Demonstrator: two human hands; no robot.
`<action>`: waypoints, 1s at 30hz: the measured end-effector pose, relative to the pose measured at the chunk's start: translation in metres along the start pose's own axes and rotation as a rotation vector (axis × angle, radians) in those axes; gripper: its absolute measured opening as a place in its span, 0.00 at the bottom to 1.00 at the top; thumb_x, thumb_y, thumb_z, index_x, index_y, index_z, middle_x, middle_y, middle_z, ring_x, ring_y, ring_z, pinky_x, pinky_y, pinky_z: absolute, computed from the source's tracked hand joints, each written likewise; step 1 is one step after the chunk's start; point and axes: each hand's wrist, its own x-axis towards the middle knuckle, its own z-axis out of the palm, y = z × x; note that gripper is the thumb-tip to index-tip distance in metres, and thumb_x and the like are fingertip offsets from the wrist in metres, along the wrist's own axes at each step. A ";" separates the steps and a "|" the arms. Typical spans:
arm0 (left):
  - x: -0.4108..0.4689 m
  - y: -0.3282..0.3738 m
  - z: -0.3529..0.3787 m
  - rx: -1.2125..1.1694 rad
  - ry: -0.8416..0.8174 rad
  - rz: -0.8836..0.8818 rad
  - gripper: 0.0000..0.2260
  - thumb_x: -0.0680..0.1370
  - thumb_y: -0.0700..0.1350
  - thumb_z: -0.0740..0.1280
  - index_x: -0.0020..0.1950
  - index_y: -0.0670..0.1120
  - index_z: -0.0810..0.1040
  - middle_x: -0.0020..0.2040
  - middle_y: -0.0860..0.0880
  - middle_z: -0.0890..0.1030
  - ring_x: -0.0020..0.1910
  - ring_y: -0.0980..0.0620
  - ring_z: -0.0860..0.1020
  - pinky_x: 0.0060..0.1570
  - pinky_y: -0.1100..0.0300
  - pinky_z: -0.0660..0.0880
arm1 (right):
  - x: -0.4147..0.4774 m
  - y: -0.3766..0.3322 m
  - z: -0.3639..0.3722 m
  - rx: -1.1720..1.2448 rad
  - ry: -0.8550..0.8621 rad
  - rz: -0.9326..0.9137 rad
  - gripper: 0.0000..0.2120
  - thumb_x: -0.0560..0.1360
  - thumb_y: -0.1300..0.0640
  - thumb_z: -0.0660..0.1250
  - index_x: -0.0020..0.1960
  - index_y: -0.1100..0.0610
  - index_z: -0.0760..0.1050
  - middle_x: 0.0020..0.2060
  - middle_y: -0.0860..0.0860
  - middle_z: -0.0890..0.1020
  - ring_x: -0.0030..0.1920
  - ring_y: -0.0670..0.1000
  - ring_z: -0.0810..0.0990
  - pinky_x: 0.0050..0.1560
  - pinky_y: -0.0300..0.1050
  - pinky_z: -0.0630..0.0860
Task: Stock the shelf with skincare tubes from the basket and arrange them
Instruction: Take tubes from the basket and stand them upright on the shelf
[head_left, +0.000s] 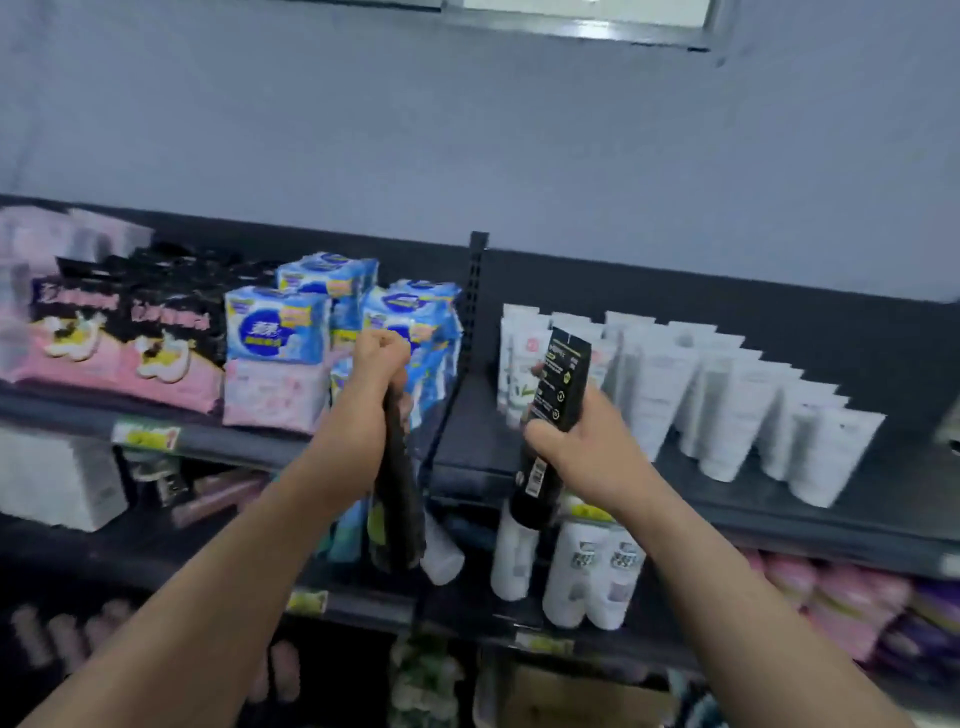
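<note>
Tubes fill both our hands right now. Our right hand is curled round one black tube, with the thumb across the front. It holds the tube up with the cap pointing down and the flat end on top. The tube is just in front of the shelf, close to the left end of the white tubes that stand there in rows. Our left hand is squeezed tight round the top of some dark tubes. They hang down in front of the blue packs (we cannot count them, they are too blurry). The basket is nowhere to be seen.

We think we are in the middle of putting a tube on the shelf. The black tube is not down yet. Next we need to carry it over the front edge and find a bare spot beside the white tubes. Then we stand it on its cap so it stays up. We must go gently, because a bump could tip the white rows like dominoes. After that our left hand can pass over one more.
</note>
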 end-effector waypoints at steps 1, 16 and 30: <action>0.001 0.000 0.021 -0.037 -0.044 -0.011 0.07 0.69 0.49 0.62 0.37 0.50 0.64 0.26 0.54 0.62 0.25 0.54 0.60 0.30 0.58 0.57 | -0.003 0.007 -0.022 -0.026 0.026 0.018 0.14 0.69 0.52 0.64 0.53 0.45 0.68 0.41 0.43 0.77 0.40 0.46 0.76 0.47 0.48 0.74; 0.035 -0.011 0.340 -0.049 -0.348 0.109 0.06 0.75 0.45 0.60 0.51 0.54 0.67 0.43 0.50 0.73 0.43 0.51 0.72 0.47 0.56 0.69 | -0.013 0.117 -0.355 -0.140 0.454 0.115 0.20 0.63 0.46 0.78 0.48 0.52 0.73 0.41 0.46 0.80 0.39 0.45 0.79 0.37 0.41 0.74; 0.099 -0.066 0.560 0.220 -0.216 0.257 0.05 0.74 0.39 0.71 0.47 0.46 0.77 0.41 0.53 0.80 0.38 0.60 0.77 0.34 0.76 0.71 | 0.015 0.244 -0.493 -0.160 0.520 0.210 0.19 0.57 0.46 0.82 0.41 0.52 0.78 0.36 0.44 0.83 0.37 0.42 0.82 0.38 0.42 0.79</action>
